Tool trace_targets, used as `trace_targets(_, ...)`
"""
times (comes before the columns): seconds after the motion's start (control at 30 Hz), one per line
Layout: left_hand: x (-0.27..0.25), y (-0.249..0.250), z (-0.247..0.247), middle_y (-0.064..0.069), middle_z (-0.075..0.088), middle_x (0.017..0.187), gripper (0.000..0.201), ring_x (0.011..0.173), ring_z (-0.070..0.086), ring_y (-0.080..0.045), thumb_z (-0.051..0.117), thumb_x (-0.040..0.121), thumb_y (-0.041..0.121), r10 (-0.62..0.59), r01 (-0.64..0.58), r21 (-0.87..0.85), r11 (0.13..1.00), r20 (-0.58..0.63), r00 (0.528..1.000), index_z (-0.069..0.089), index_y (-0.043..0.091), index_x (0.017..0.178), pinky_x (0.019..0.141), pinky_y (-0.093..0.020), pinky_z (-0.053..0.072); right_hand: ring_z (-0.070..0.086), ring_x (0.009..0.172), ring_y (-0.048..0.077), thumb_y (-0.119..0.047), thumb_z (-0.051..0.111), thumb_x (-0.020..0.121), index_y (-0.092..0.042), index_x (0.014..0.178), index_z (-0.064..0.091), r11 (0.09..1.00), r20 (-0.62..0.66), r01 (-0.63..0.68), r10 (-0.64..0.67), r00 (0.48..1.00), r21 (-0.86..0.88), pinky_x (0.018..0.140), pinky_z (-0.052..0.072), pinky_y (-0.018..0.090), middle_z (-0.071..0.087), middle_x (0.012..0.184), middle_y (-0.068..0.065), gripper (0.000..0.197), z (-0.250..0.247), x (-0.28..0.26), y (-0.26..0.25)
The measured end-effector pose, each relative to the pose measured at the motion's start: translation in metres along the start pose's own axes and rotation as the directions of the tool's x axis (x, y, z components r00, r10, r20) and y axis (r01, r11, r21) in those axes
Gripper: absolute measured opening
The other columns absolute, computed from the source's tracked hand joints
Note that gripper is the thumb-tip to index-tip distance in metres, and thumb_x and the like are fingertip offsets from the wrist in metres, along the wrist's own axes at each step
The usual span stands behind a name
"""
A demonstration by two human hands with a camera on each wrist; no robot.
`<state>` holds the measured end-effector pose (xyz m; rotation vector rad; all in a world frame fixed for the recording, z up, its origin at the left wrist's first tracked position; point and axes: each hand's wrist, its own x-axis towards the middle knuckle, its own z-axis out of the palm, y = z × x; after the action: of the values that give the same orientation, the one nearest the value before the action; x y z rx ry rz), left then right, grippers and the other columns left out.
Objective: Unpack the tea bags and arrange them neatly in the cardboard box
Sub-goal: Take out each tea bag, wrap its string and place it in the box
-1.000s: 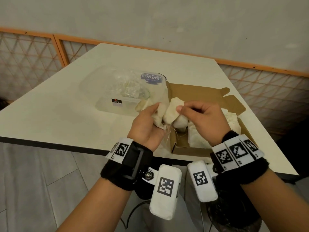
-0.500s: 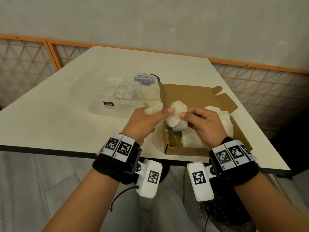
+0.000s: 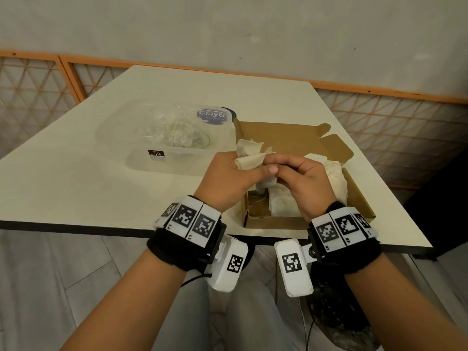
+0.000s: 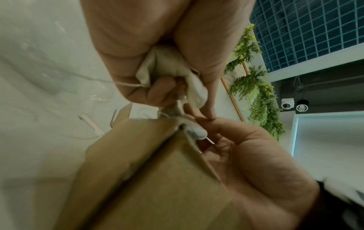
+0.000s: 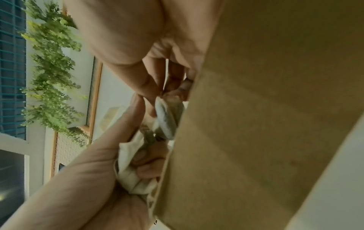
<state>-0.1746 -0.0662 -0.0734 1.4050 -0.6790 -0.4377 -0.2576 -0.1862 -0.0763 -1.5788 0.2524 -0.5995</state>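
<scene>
My left hand [image 3: 249, 171] grips a bundle of cream cloth tea bags [image 3: 249, 154] over the left wall of the open cardboard box [image 3: 288, 138]. In the left wrist view the left hand [image 4: 177, 87] is curled round the bundle [image 4: 169, 65]. My right hand [image 3: 277, 173] pinches one small tea bag [image 3: 266, 184] just under the left thumb, above the box's near left corner. The right wrist view shows that tea bag [image 5: 167, 118] between the fingertips [image 5: 149, 93]. More tea bags [image 3: 329, 168] lie inside the box on its right side.
A clear plastic tub [image 3: 162, 158] holding crumpled clear wrappers [image 3: 177, 130] stands on the table [image 3: 76, 186] left of the box. A lid with a blue label [image 3: 212, 116] leans behind it. An orange lattice rail [image 3: 379, 117] runs behind the table.
Both hands have sunk toward the box's near left corner. The small bag now hangs below the left thumb instead of beside it, and the bundle sticks up above the left fingers.
</scene>
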Motion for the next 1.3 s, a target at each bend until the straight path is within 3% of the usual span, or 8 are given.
trace_targets(0.23,0.002,0.0,-0.014,0.004,0.058,0.061,0.014,0.045,0.045,-0.006,0.07,0.081,0.005,-0.295,0.257,-0.311,0.915,-0.079,0.952,0.064,0.01,0.093,0.037,-0.016,0.03,0.06,0.081,0.009,-0.002,0.064,0.078,-0.021,0.086,0.075,0.97,0.029,0.018,-0.026,0.999,0.243,0.078,0.05,0.026,0.067,0.078,-0.007,0.024,-0.005,0.003,0.002)
trace_targets(0.43,0.005,-0.003,-0.019,0.002,0.05,0.057,0.009,0.04,0.034,-0.007,0.065,0.084,0.007,-0.394,0.368,-0.305,0.878,-0.024,0.919,0.06,0.013,0.083,0.035,-0.015,0.025,0.058,0.073,0.01,-0.009,0.073,0.069,-0.022,0.123,0.051,0.919,0.218,-0.034,-0.057,0.974,0.392,0.074,0.048,0.026,0.063,0.072,-0.003,0.059,-0.012,0.005,0.002)
trace_targets(0.5,0.006,0.0,-0.016,0.003,0.049,0.055,0.01,0.04,0.036,-0.007,0.062,0.085,0.007,-0.415,0.402,-0.278,0.872,0.012,0.91,0.059,0.015,0.08,0.035,-0.014,0.025,0.06,0.064,0.005,0.002,0.068,0.071,-0.017,0.121,0.049,0.946,0.198,-0.052,-0.013,0.98,0.319,0.066,0.05,0.019,0.064,0.066,-0.006,0.056,-0.007,0.003,0.001)
trace_targets(0.63,0.005,0.002,-0.014,0.003,0.049,0.055,0.009,0.039,0.038,-0.004,0.059,0.09,0.013,-0.447,0.454,-0.3,0.839,0.097,0.889,0.057,0.016,0.081,0.035,-0.013,0.026,0.058,0.064,0.007,0.004,0.068,0.071,-0.019,0.111,0.056,0.984,0.07,-0.045,0.033,0.997,0.17,0.077,0.05,0.026,0.061,0.06,-0.007,0.047,-0.002,0.004,0.006)
trace_targets(0.83,0.005,0.001,-0.015,0.004,0.048,0.058,0.027,0.042,0.04,-0.004,0.062,0.085,0.044,-0.42,0.446,-0.271,0.853,0.152,0.895,0.057,0.019,0.08,0.037,-0.014,0.031,0.052,0.064,0.008,0.007,0.064,0.079,-0.018,0.11,0.055,1.0,0.017,0.028,-0.027,0.999,-0.013,0.077,0.047,0.025,0.058,0.057,-0.01,0.041,0.001,0.003,0.009)
trace_targets(1.0,0.002,0.002,-0.016,0.001,0.061,0.07,0.02,0.054,0.051,-0.005,0.071,0.082,0.011,-0.381,0.405,-0.175,0.898,0.153,0.912,0.066,0.008,0.1,0.04,-0.014,0.034,0.058,0.066,0.005,0.009,0.063,0.079,-0.022,0.109,0.054,1.0,-0.003,0.019,-0.019,1.0,-0.017,0.077,0.05,0.019,0.062,0.06,-0.009,0.044,0.002,0.003,0.009)
trace_targets(1.17,0.003,-0.002,-0.014,-0.001,0.06,0.069,0.013,0.057,0.052,-0.01,0.07,0.08,0.003,-0.368,0.374,-0.141,0.917,0.064,0.927,0.065,0.01,0.089,0.041,-0.017,0.035,0.057,0.077,0.016,0.008,0.064,0.079,-0.02,0.11,0.057,0.999,0.012,0.013,-0.013,1.0,-0.039,0.084,0.048,0.027,0.064,0.063,-0.008,0.042,0.003,0.001,0.008)
trace_targets(1.3,0.004,-0.005,-0.013,-0.006,0.057,0.068,0.009,0.057,0.046,-0.017,0.071,0.079,0.004,-0.344,0.342,-0.076,0.937,-0.016,0.939,0.065,0.01,0.08,0.041,-0.019,0.033,0.059,0.08,0.01,0.001,0.064,0.081,-0.019,0.107,0.06,0.996,-0.016,0.03,-0.032,0.999,-0.088,0.092,0.048,0.031,0.064,0.07,-0.007,0.033,0.004,-0.001,0.006)
